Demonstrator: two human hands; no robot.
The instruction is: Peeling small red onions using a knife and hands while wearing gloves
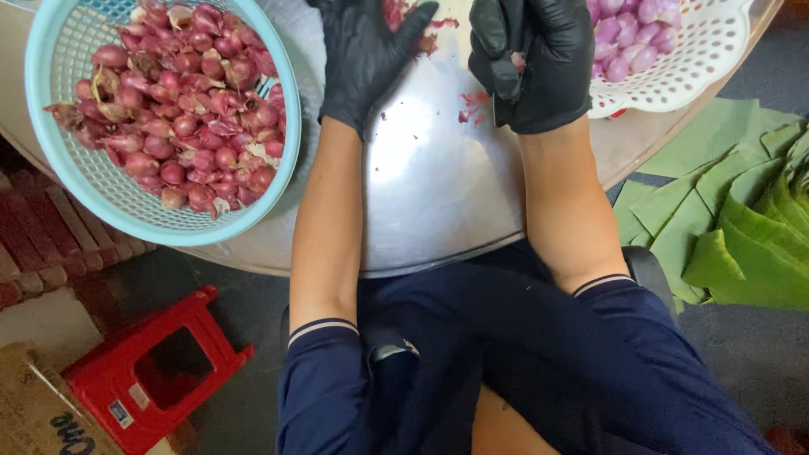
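Both my hands wear black gloves over a round metal tray (438,194). My left hand (364,59) lies flat with fingers spread on the tray, next to a light blue basket (59,160) of unpeeled red shallots (181,109). My right hand (531,63) is closed around a small shallot (517,61), of which only a pink bit shows; a dark blade seems to stick down from the fist. Red peelings (472,105) lie on the tray between my hands.
A white basket (708,59) of peeled pale purple shallots (628,34) sits at the upper right. Green banana leaves (733,219) are stacked on the floor to the right. A red plastic stool (160,366) and a cardboard box (34,413) stand at lower left.
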